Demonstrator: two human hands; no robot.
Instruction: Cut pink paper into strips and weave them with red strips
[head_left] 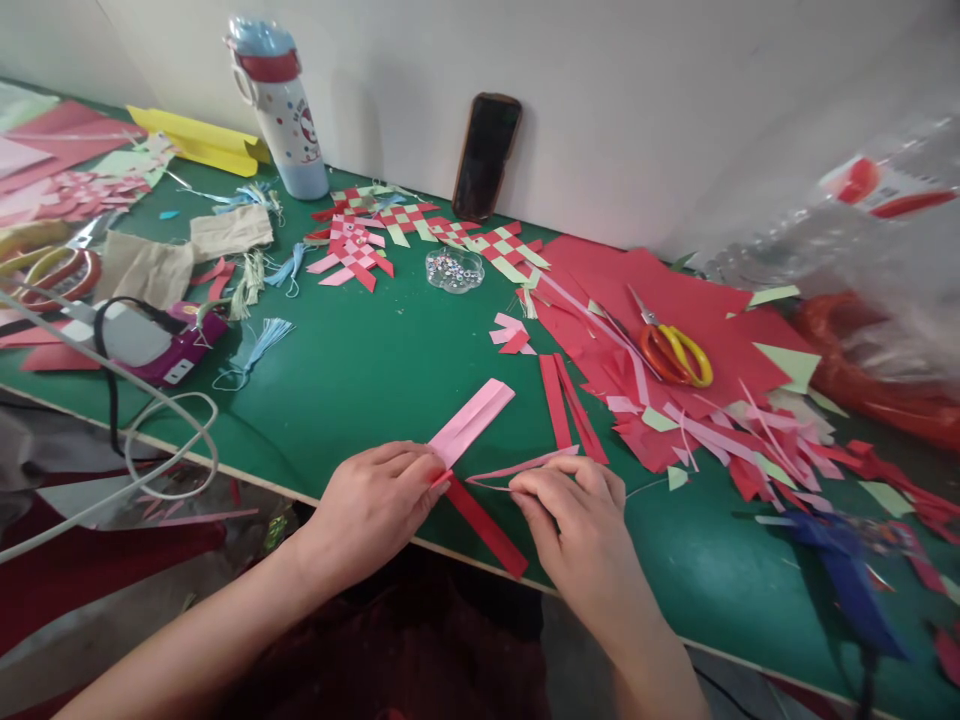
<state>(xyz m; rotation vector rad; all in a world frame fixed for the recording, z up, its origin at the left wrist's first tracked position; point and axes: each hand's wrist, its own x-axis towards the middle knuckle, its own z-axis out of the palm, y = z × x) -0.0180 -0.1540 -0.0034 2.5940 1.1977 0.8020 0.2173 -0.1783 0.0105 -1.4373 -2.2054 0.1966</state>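
My left hand (373,507) is closed in a pinch where a folded pink paper strip (472,421) and a red paper strip (486,527) cross at the near edge of the green table (375,360). The pink strip slants up and to the right; the red one runs down toward me. Beside it, my right hand (576,515) pinches a thin pink paper sliver (525,465) that curves across to the right. Two more red strips (568,405) lie just beyond the right hand.
Red paper sheets with orange-and-yellow scissors (671,345) and many paper scraps lie right. Woven paper pieces (352,250), a small dish of beads (454,270), a phone (486,155) and a bottle (281,105) stand behind. A glue gun (161,345) with its cable lies left.
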